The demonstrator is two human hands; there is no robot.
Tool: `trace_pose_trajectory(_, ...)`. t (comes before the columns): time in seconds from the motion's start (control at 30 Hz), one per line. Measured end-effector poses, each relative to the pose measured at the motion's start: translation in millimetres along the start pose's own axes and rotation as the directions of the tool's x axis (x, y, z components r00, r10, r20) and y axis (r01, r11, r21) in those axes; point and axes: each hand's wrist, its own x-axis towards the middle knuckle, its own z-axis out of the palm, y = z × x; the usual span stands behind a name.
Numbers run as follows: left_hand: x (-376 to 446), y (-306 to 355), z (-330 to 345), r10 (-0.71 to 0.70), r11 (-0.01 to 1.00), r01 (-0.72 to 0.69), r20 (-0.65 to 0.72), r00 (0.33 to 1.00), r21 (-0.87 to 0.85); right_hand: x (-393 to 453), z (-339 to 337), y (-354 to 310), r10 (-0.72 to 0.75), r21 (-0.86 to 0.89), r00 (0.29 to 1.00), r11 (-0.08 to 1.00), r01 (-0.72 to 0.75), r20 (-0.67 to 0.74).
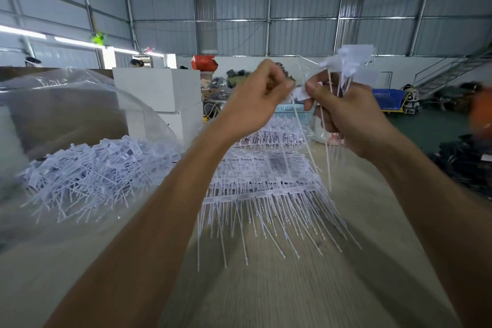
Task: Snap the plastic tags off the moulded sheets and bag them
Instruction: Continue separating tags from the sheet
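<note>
A clear bag holding a heap of loose tags is seen at the left of the bench, and moulded sheets are stacked at centre. A tag is pinched between the left hand and right hand, both raised, fingers curled; a bundle is gripped by the right. Light, springy, brittle at the joints: best held near the flat head.

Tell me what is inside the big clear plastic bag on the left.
The clear bag holds a loose heap of snapped-off white tags. Its far interior shows only a blurred brown shape; what lies under the heap is covered.
</note>
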Motion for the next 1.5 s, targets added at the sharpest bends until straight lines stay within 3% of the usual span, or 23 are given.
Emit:
trace_pose_trajectory(0.07,0.6,-2.1,-0.2,-0.008,0.992,0.009,-0.008,1.000,0.128,0.9,1.1,-1.9,0.001,0.099,0.999,0.995,-0.005,0.035)
trace_pose_trajectory(0.13,1.1,-1.3,1.6,-0.017,0.991,0.019,-0.018,1.000,0.131,0.2,-0.7,-2.1,-0.019,0.110,0.993,0.994,0.006,0.113)
trace_pose_trajectory(0.27,2.0,5.2,0.4,-0.031,0.999,0.030,-0.069,0.997,-0.010,-3.2,-7.3,0.5,-0.013,-0.173,0.979,0.984,0.049,0.203)
trace_pose_trajectory(0.4,0.8,9.4,-6.7,-0.088,0.991,0.078,-0.089,0.992,-0.110,-6.8,2.5,-0.9,-0.150,-0.232,0.973,0.954,0.189,0.178)
trace_pose_trajectory(0.5,0.6,8.6,-8.9,-0.142,0.972,0.129,-0.054,0.988,-0.196,-3.4,4.3,2.5,-0.298,-0.458,0.946,0.828,0.324,0.130)
trace_pose_trajectory(0.63,1.5,5.0,-8.8,-0.209,0.921,0.196,-0.003,0.978,-0.338,4.1,1.8,11.3,-0.388,-0.598,0.919,0.722,0.348,0.066)
trace_pose_trajectory(0.73,3.1,3.2,-6.2,-0.251,0.855,0.252,0.063,0.966,-0.453,4.2,6.4,9.5,-0.488,-0.782,0.866,0.494,0.380,0.112)
trace_pose_trajectory(0.77,3.5,2.6,-6.0,-0.253,0.846,0.256,0.070,0.965,-0.467,3.5,8.4,7.8,-0.490,-0.784,0.865,0.494,0.377,0.107)
trace_pose_trajectory(0.83,4.5,2.0,-7.4,-0.235,0.851,0.244,0.079,0.969,-0.464,0.0,12.2,5.5,-0.454,-0.676,0.890,0.641,0.364,0.049)
trace_pose_trajectory(0.9,5.0,2.0,-9.7,-0.221,0.860,0.228,0.071,0.973,-0.457,-2.7,14.5,5.3,-0.364,-0.526,0.931,0.796,0.299,-0.021)
trace_pose_trajectory(1.03,6.1,1.7,-10.8,-0.227,0.852,0.223,0.050,0.973,-0.473,-2.4,12.2,4.1,-0.161,-0.308,0.986,0.941,0.143,-0.033)
trace_pose_trajectory(1.17,5.9,-2.8,-12.0,-0.254,0.896,0.238,0.008,0.967,-0.376,-4.9,6.5,-0.3,-0.087,-0.200,0.989,0.974,0.109,0.118)
trace_pose_trajectory(1.27,4.0,-5.8,-8.2,-0.185,0.981,0.181,-0.062,0.981,-0.073,-3.3,3.0,-5.1,-0.013,-0.136,0.981,0.990,0.040,0.192)
trace_pose_trajectory(1.33,3.9,-5.4,-1.5,-0.137,0.987,0.145,-0.102,0.985,0.070,-3.2,3.1,-7.0,0.011,-0.112,0.976,0.994,0.014,0.219)
trace_pose_trajectory(1.5,5.5,-1.6,0.0,-0.093,0.984,0.113,-0.144,0.985,0.140,-3.0,3.5,-7.2,0.028,-0.044,0.959,0.999,-0.016,0.281)
